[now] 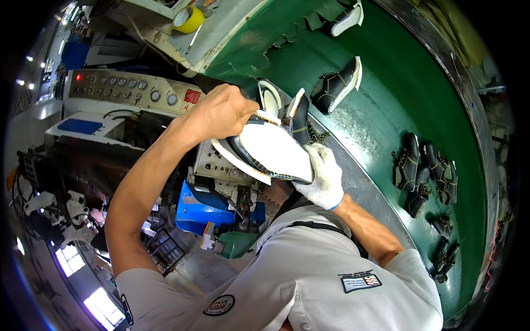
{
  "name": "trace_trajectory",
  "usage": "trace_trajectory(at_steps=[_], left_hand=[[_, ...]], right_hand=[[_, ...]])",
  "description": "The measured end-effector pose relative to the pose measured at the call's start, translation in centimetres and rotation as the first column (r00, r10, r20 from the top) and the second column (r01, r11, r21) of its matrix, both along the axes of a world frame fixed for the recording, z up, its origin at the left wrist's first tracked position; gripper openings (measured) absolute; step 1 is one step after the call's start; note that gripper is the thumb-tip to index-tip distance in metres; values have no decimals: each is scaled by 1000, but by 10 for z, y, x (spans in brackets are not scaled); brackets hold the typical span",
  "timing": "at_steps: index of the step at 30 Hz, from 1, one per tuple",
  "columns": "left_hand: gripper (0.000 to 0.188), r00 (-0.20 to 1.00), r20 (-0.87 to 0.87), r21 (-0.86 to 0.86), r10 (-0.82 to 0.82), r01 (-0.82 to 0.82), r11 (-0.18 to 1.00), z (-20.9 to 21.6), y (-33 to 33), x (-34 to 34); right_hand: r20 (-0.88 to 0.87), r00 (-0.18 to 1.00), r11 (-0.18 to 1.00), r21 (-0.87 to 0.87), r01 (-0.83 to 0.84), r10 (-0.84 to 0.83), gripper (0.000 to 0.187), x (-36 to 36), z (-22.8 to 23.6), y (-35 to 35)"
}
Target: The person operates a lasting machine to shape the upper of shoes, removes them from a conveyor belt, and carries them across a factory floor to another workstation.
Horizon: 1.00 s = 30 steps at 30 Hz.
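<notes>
In front of me is a dark shoe upper, its broad white underside (273, 148) turned up. My right hand (322, 175), in a white knit glove, grips it at one end. My bare left hand (232, 112) is closed in a fist at the opposite end, over a white strip (269, 117) with a brownish edge; the fingertips are hidden. A curved white band (238, 161) stands off the shoe's near-left side. Just beyond the shoe are another dark upper with a white bottom (299, 117) and a looped white piece (270, 99).
A machine panel with gauges (128, 88) and a red light lies left, a blue machine part (199, 208) below. Several dark shoe uppers (408, 163) lie on the green belt (381, 110) at right, behind a metal edge (361, 187). Yellow tape (189, 20) sits at the top.
</notes>
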<state>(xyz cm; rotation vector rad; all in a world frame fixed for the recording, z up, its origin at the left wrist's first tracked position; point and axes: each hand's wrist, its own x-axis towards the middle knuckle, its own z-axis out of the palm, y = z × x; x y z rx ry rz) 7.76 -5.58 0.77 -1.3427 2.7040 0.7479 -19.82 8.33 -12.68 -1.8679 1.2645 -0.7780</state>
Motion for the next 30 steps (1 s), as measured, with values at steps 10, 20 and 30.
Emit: trace_trajectory(at_steps=[10, 20, 30], left_hand=[[65, 292, -444, 616, 847, -587, 525, -94, 33, 34], [68, 336, -148, 619, 930, -702, 352, -165, 32, -33], [70, 679, 139, -42, 720, -723, 690, -278, 39, -30]], right_hand=[[100, 948, 870, 436, 231, -302, 82, 17, -29, 2], [139, 982, 863, 503, 42, -129, 109, 15, -59, -86], [-362, 623, 332, 607, 722, -694, 104, -17, -287, -235]])
